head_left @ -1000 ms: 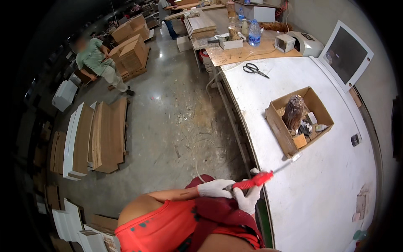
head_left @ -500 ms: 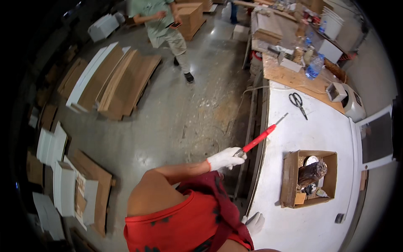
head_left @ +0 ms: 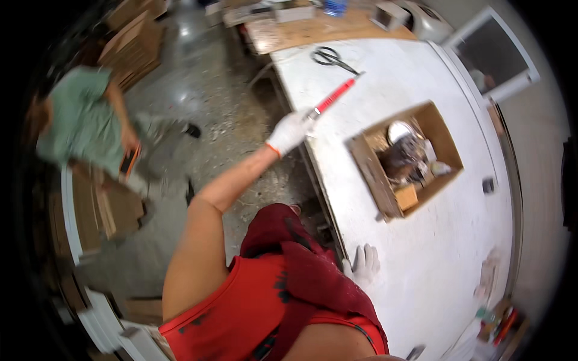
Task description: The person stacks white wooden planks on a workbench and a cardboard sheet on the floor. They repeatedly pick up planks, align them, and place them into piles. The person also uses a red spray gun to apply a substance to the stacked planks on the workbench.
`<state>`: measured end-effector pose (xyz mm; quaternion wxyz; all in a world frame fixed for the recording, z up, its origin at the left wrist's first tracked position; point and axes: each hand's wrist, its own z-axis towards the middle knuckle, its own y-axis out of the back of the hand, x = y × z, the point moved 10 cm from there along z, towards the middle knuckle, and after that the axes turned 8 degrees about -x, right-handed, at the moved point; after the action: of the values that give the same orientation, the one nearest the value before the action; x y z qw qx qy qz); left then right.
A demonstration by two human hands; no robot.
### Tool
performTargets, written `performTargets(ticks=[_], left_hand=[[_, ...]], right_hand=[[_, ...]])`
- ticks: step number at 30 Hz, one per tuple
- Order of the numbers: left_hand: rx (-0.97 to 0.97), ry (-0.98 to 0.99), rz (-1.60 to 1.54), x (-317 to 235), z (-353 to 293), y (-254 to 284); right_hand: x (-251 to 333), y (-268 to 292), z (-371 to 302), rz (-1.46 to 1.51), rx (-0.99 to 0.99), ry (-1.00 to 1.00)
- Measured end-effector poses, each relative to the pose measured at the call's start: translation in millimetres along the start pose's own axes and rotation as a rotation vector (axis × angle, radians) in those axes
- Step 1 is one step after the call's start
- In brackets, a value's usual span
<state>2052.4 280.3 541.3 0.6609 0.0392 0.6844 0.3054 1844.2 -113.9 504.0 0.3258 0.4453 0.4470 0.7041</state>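
Observation:
My left hand (head_left: pixel 293 127), in a white glove with an orange cuff, reaches out over the table's left edge. It is closed round the near end of a long, slim red tool (head_left: pixel 335 97) with a thin metal tip, which points up and right. Just beyond that tip lie black-handled scissors (head_left: pixel 329 57). My right hand (head_left: pixel 363 265), gloved in white too, rests on the white tabletop (head_left: pixel 421 265) by the near edge, fingers spread and holding nothing. An open cardboard box (head_left: pixel 362 165) stands between the hands, further right. Inside are a dark, plastic-wrapped bundle (head_left: pixel 406 155) and a tan block (head_left: pixel 406 197).
Another person (head_left: pixel 78 123) stands at the left, holding a dark orange-edged device (head_left: pixel 128 161). Behind are stacked brown boards (head_left: pixel 132 48). A wooden bench (head_left: pixel 337 27) adjoins the table's far end. A framed panel (head_left: pixel 494 51) stands on the right; assorted items (head_left: pixel 506 322) lie lower right.
My view has swung, so the table and box sit further left and higher. My left hand still grips the red tool, now over the tabletop. The other person appears nearer, at the left.

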Motion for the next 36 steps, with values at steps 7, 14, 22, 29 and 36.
performTargets(ticks=[7,14,22,29,36], left_hand=[[-0.031,-0.209,0.337,-14.3,140.5,-56.7],[-0.073,-0.307,-0.206,0.9,164.9,-91.2],[1.225,-0.17,-0.061,-50.8,-207.0,-128.7],[1.664,-0.948,-0.238,-112.4,-316.7,-149.1],[1.88,-0.88,0.008,-108.0,-352.8,-175.5]], right_hand=[[-4.4,-3.0,-11.9,-0.024,-0.117,-0.019],[27.5,29.6,-21.0,0.435,-0.143,-0.247],[30.7,36.5,-110.5,0.594,-0.135,-0.672],[67.5,62.6,-142.8,0.49,-0.174,-0.751],[70.5,50.2,-147.7,0.467,-0.217,-0.652]])
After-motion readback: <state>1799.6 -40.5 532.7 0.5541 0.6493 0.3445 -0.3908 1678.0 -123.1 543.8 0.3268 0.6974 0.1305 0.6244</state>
